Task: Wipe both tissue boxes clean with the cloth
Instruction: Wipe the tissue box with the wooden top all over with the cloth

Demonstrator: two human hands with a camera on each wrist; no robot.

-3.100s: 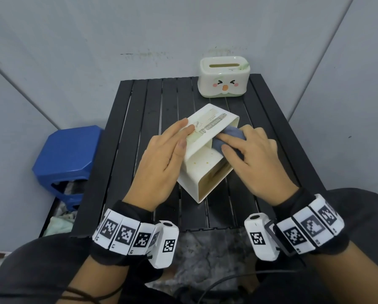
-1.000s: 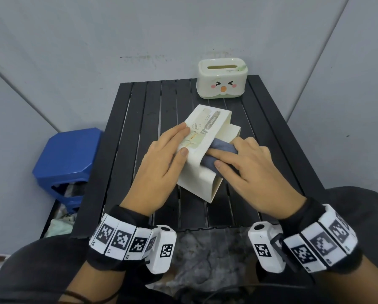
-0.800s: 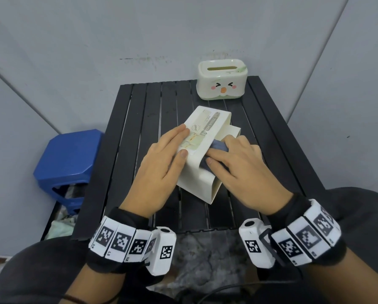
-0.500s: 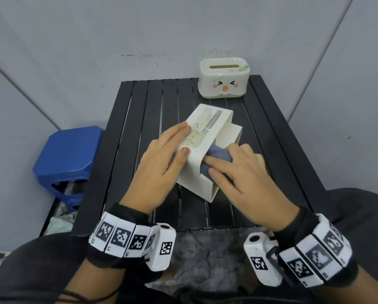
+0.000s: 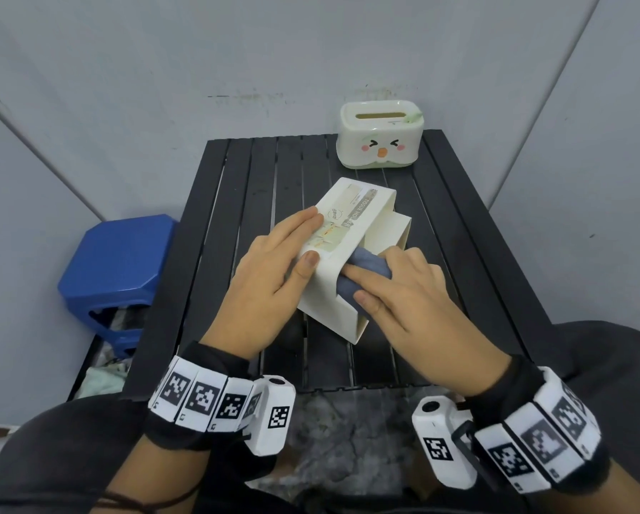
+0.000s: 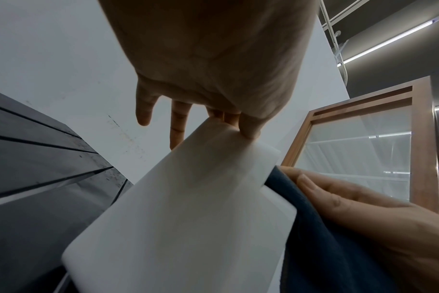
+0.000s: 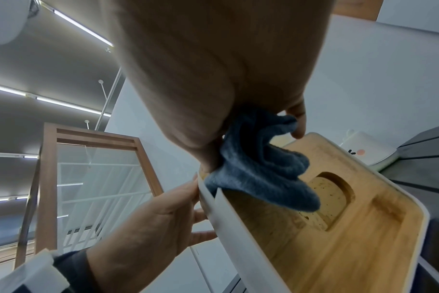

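Observation:
A white tissue box (image 5: 326,291) lies tipped on its side in the middle of the black slatted table (image 5: 244,187). My left hand (image 5: 296,250) rests on its labelled face with straight fingers, the thumb against the near side. My right hand (image 5: 381,280) grips a bunched blue-grey cloth (image 5: 366,267) and presses it on the box's wooden lid face (image 7: 338,228), beside the lid's slot. In the left wrist view the cloth (image 6: 326,247) sits against the box's right edge (image 6: 188,208). A second tissue box (image 5: 381,146), cream with a cartoon face, stands upright at the table's far right.
A blue plastic stool (image 5: 114,261) stands on the floor to the left of the table. Grey walls close in behind and to the right. The table's front edge (image 5: 311,389) runs just ahead of my wrists, with my knees below it.
The box has been turned since 3.1 s ago, so its open underside no longer faces me. My right hand has slid the cloth a little toward me along the box. My left hand has stayed put.

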